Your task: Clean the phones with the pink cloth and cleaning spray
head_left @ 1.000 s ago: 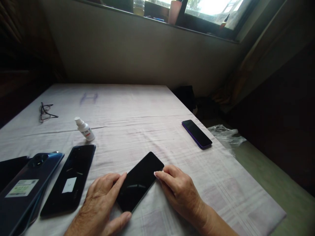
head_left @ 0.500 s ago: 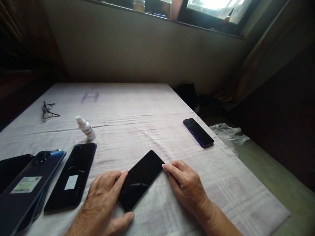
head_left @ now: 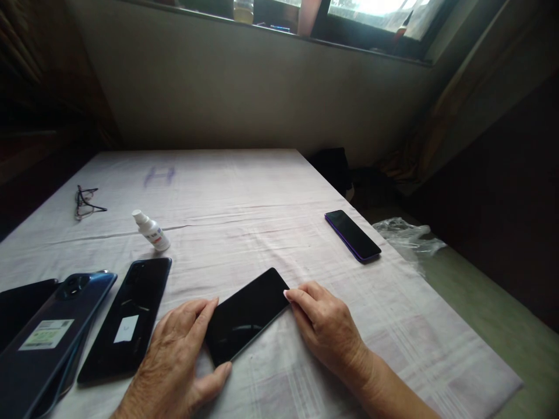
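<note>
A smartphone (head_left: pixel 247 317) with a dark, glossy screen faces up near the front of the table, tilted diagonally. My left hand (head_left: pixel 183 349) grips its left end, thumb at the lower corner and fingers along the upper edge. At the right end, my right hand (head_left: pixel 325 323) is closed in a pinch beside the phone's corner. A tiny white bit (head_left: pixel 286 294) shows at those fingertips; its kind is too small to make out. Left of my left hand lies a dark phone (head_left: pixel 142 297), back up, with a white sticker (head_left: pixel 126 329).
Stacked phones (head_left: pixel 43 366) fill the near left. Behind them stand a white bottle (head_left: pixel 151 231) and folded eyeglasses (head_left: pixel 86 202). A purple-edged phone (head_left: pixel 353 234) lies by the right edge of the cloth-covered table (head_left: pixel 244 180). Clear plastic (head_left: pixel 406 235) is beyond that edge.
The held phone has turned clockwise to a flatter angle, its left end moving left and up with my left hand. My right hand has shifted slightly left, staying at the corner.
</note>
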Tool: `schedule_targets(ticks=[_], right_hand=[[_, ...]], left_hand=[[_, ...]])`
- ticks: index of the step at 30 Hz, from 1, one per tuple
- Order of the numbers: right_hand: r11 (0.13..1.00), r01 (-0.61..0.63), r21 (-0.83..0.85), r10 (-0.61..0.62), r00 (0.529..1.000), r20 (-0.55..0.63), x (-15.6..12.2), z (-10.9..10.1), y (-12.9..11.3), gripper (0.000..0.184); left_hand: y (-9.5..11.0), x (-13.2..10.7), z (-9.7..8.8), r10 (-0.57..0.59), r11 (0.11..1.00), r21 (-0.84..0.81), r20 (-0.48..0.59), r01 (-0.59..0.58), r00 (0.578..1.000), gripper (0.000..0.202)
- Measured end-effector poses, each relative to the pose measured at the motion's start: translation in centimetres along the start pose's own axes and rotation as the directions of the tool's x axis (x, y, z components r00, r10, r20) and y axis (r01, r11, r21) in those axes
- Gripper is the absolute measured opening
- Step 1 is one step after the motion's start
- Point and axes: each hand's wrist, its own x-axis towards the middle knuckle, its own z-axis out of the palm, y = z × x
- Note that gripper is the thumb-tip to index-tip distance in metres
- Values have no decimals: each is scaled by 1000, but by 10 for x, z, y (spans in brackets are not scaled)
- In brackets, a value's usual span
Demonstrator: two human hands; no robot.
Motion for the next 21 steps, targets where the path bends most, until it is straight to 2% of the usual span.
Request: schedule_targets(ticks=[7,12,14,17,21], right_hand=[[996,73,60,-76,996,52,-9,6,-17,26],[998,-53,17,52,999,16,-6,2,-12,23],[999,-50,22,49,999,21,-6,2,-13,23],[998,-3,58,-2,996,91,-5,1,-16,25],[998,-55,10,55,997,61,-3,0,-12,23]], left_hand=[[-1,-1,0,-25,999,-18,43,26,999,73],[0,0,-1,-23,999,-33,49,24,999,76],[0,0,-1,-17,999,-31,43,18,999,75],[1,1,-1,-11,1000,-22,34,12,999,73],[3,2,0,-24,999,-33,33,25,999,72]])
